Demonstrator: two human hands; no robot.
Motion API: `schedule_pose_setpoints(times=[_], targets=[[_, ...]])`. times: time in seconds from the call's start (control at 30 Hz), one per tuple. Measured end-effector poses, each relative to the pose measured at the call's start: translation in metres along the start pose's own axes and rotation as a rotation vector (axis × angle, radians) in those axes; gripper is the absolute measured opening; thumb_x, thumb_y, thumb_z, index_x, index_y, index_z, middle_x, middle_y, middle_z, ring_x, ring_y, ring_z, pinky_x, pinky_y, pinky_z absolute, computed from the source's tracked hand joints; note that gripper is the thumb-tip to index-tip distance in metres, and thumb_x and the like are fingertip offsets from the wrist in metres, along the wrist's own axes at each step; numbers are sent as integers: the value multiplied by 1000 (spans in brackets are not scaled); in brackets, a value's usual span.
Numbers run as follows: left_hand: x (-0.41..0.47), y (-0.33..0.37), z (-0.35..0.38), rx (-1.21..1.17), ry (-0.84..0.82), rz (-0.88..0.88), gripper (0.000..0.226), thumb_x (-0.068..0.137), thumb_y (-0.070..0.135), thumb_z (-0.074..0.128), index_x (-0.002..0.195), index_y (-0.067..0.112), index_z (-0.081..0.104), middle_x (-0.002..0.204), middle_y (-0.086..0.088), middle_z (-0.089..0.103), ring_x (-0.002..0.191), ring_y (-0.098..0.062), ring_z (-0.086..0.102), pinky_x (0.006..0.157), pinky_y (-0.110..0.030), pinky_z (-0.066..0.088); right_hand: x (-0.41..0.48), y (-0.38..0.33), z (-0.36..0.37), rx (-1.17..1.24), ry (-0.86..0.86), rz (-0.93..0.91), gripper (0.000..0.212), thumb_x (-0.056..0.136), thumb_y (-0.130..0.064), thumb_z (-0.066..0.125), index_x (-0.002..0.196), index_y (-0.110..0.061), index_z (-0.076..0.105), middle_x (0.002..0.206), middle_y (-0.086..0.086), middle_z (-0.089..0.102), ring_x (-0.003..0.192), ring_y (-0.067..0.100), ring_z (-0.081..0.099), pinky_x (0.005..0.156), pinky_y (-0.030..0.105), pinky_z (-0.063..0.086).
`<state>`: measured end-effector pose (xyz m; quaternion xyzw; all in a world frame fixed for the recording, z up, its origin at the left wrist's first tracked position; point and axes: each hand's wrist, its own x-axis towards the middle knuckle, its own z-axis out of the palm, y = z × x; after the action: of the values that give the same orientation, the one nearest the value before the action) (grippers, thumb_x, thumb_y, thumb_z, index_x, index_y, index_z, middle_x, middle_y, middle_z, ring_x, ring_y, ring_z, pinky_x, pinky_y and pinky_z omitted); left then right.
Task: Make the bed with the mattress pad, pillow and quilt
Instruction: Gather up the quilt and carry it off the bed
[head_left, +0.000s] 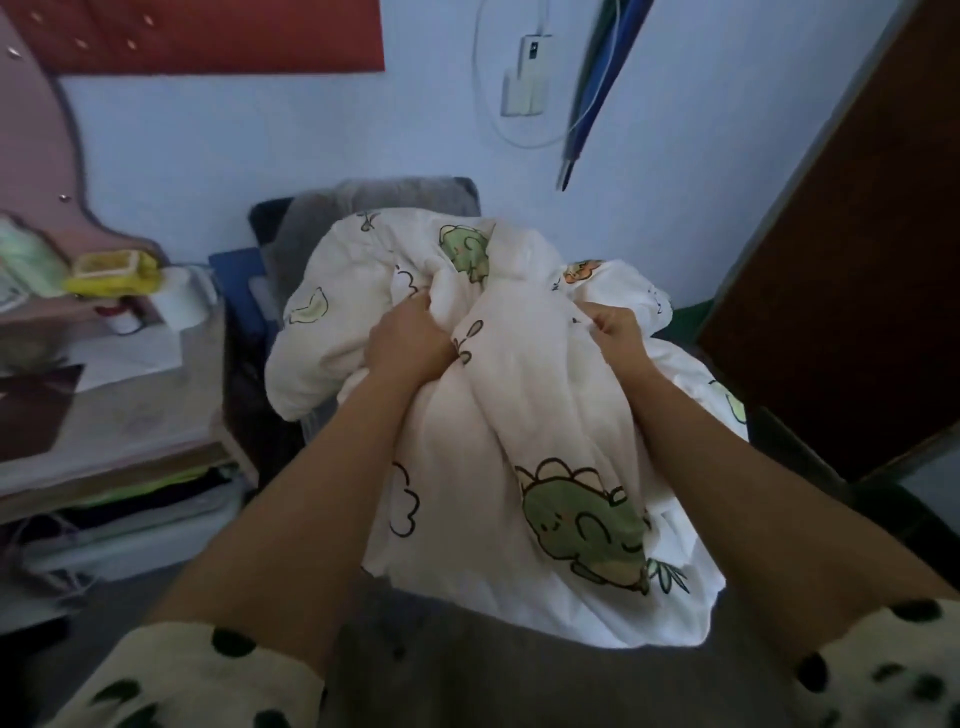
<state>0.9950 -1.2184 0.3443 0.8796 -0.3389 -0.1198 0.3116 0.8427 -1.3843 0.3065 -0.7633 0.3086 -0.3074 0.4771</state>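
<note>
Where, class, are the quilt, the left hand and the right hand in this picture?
quilt (524, 415): head view, plain cream fold between the arms.
left hand (410, 340): head view, back of the hand.
right hand (615, 332): head view, back of the hand.

Dim room light with a cool blue cast lies over the wall (234, 156). The white quilt (519, 395) is the brightest area, softly lit, its folds marked by faint grey shadows. Deep shadow fills the gap beside the desk (130, 415) and the lower left corner. The whole frame is soft; the yellow box (111, 270) on the desk and the blue pole (597, 88) against the wall are smeared by blur. Wide-angle distortion bows the edge of the door (857, 260) and stretches the spotted sleeves (182, 680), which are out of focus, at the bottom corners
</note>
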Motion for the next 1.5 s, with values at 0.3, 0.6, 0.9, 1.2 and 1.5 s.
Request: schedule_pose_setpoints(times=[0.3,0.6,0.9,1.2,1.5], targets=[[70,-80,62,-18,-28,-204,68,71,34,43,136,15,44,132,-17,53,120,-38,49,98,-41,37,73,94,78,42,-160,121,27,69,-9,61,89,10,65,75,2,57,70,10,49,63,24,40],[133,-205,188,16,-216,-356,84,84,38,61,151,26,12,145,-23,28,129,-40,36,105,-50,36,96,245,157,-166,-266,187,53,78,9,57,125,-13,62,112,-2,66,105,14,60,90,25,45],[147,-285,278,128,-361,-457,81,91,44,55,150,40,0,156,-19,-4,136,-45,20,109,-51,25,96,344,199,-577,-479,350,70,90,-5,46,150,-33,22,158,18,9,144,40,13,115,46,20],[168,-275,254,281,-461,-529,89,86,51,55,147,44,-10,152,-26,-21,141,-47,-12,112,-64,11,94,319,195,-722,-365,498,70,94,-17,46,149,-42,11,158,11,6,142,41,12,112,50,16],[151,-194,215,215,-414,-292,72,92,32,55,150,22,15,156,-15,5,142,-41,8,108,-59,28,70,257,163,-593,-471,514,62,91,-9,43,148,-31,29,156,6,26,142,28,26,114,46,25]])
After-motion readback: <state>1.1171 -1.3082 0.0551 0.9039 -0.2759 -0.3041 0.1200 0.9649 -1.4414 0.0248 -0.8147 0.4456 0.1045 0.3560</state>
